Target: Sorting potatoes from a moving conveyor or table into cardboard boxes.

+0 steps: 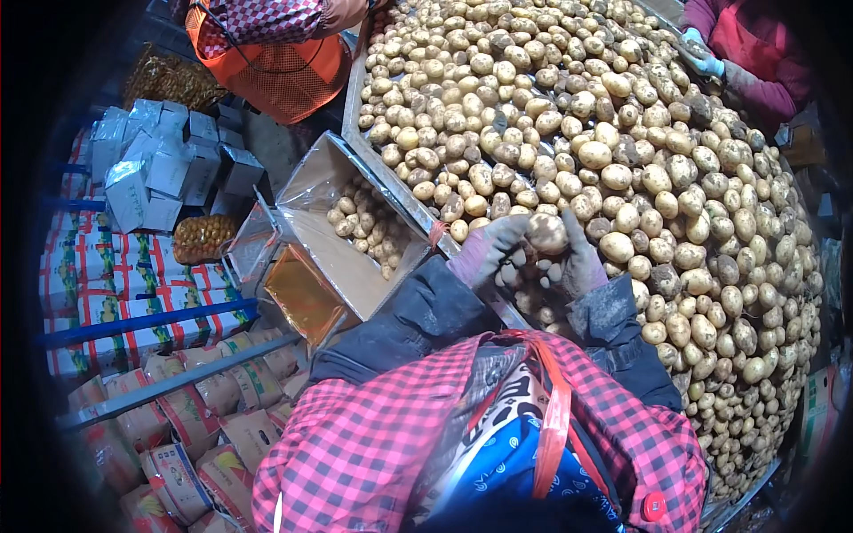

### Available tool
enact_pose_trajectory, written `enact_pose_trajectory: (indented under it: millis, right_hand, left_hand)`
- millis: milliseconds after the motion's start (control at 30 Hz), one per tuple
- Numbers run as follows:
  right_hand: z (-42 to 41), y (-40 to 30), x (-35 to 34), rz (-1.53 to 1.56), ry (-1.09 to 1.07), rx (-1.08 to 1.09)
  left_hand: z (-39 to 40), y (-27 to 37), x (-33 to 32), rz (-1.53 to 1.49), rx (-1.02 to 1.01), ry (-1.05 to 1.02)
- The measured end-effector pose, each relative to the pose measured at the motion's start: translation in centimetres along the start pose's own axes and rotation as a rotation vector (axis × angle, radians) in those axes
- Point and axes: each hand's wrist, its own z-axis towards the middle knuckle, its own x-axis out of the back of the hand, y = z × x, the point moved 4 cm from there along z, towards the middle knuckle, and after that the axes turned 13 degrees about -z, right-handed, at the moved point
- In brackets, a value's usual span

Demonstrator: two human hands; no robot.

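Just above the near edge of a large sorting table [393,174] heaped with potatoes [616,246], both hands meet around one large potato [546,233]. My left hand [498,245], in a dusty glove, has its fingers against the left side of that potato. My right hand [581,256], gloved too, rests along its right side with the thumb or a finger raised. Below the potato the gloved fingertips of both hands show over smaller potatoes. To the left, against the table's edge, an open cardboard box [333,260] lined with clear plastic holds several potatoes [363,220].
A co-worker's gloved hands [700,56] are at the table's far right side. Another person's checked sleeve [266,26] and an orange mesh bag [286,76] are at the upper left. Stacked cartons [166,153] and blue rails [153,324] lie left.
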Motion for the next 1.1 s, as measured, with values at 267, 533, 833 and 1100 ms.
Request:
enact_pose_trajectory:
  millis: [267, 533, 833, 1100]
  right_hand:
    - [-1.1, 1.2, -1.4, -0.293, 0.189, -0.045]
    - [-1.6, 1.6, -3.7, 0.709, -0.051, -0.388]
    - [0.1, 2.9, -4.8, -0.467, -0.115, -0.115]
    - [0.6, -0.8, -4.2, -0.544, 0.219, 0.001]
  left_hand:
    - [0.4, 0.9, 0.0, 0.614, -0.31, -0.109]
    - [-1.1, 0.4, -1.9, 0.312, -0.073, -0.192]
    - [0.3, -2.1, 1.6, -0.582, 0.248, 0.049]
    - [0.2, -2.3, 1.0, -0.22, -0.255, -0.067]
